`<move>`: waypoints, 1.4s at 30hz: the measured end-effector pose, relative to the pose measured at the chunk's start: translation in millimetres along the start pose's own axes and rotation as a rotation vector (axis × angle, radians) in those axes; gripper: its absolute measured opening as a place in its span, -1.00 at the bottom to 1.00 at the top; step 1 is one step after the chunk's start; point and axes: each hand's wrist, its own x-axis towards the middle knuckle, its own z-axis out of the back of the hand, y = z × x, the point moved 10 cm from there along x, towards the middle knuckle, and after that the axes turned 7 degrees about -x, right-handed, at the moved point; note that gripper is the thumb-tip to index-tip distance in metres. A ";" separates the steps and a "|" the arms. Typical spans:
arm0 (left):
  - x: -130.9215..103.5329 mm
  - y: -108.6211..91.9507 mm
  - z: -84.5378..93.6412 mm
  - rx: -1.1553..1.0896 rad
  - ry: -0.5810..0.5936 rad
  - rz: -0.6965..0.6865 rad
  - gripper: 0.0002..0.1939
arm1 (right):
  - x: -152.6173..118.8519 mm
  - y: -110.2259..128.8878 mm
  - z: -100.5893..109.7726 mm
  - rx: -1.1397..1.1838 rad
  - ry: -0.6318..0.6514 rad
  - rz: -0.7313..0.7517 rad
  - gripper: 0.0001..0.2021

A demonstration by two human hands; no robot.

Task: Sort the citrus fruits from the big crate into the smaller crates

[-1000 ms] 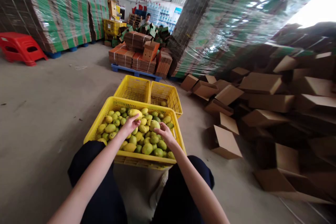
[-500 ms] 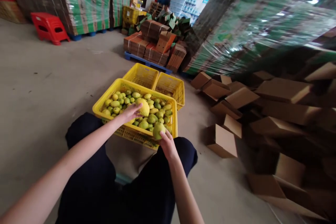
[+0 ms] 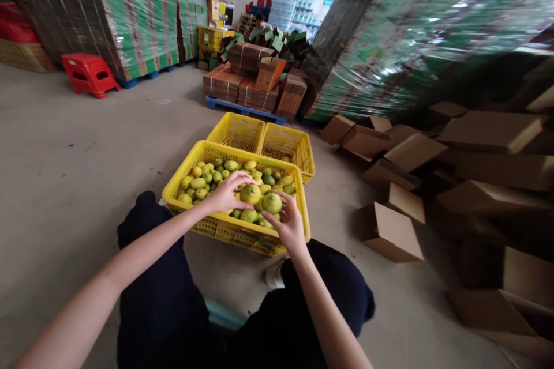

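Note:
My left hand (image 3: 229, 192) is closed around a yellow-green lemon (image 3: 250, 195), fingers over the top and thumb underneath. Just to its right, my right hand (image 3: 291, 223) grips a greener lemon (image 3: 272, 203) between thumb and fingers. Both lemons are held close together above the near right part of a yellow plastic crate (image 3: 236, 226). Many lemons (image 3: 198, 183), yellow to dark green, fill the bottom of that crate; some are hidden behind my hands. The crate stands in front of my knees.
Two more yellow crates (image 3: 237, 121) adjoin the far side. Open cardboard boxes (image 3: 396, 233) are heaped on the right. Flattened cartons (image 3: 223, 83) lie on a blue pallet (image 3: 242, 109) ahead. A red stool (image 3: 90, 74) stands left, and a person (image 3: 259, 26) is far behind.
My hands have come together over the crate, each with a lemon. The left hand's lemon now shows greener than the yellow one before. The view has shifted slightly.

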 end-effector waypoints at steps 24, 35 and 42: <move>9.4 129.0 10.3 -0.585 -0.236 0.725 -0.56 | 63.4 -42.3 -19.1 0.151 0.218 -0.239 -0.47; -9.6 134.5 -18.7 -0.631 -0.256 1.047 -0.62 | 51.8 -81.7 -37.5 0.411 0.258 -0.544 -0.50; 23.1 72.3 9.1 -0.245 -0.219 0.369 -0.43 | 59.5 -40.4 -3.2 0.132 0.093 -0.161 -0.38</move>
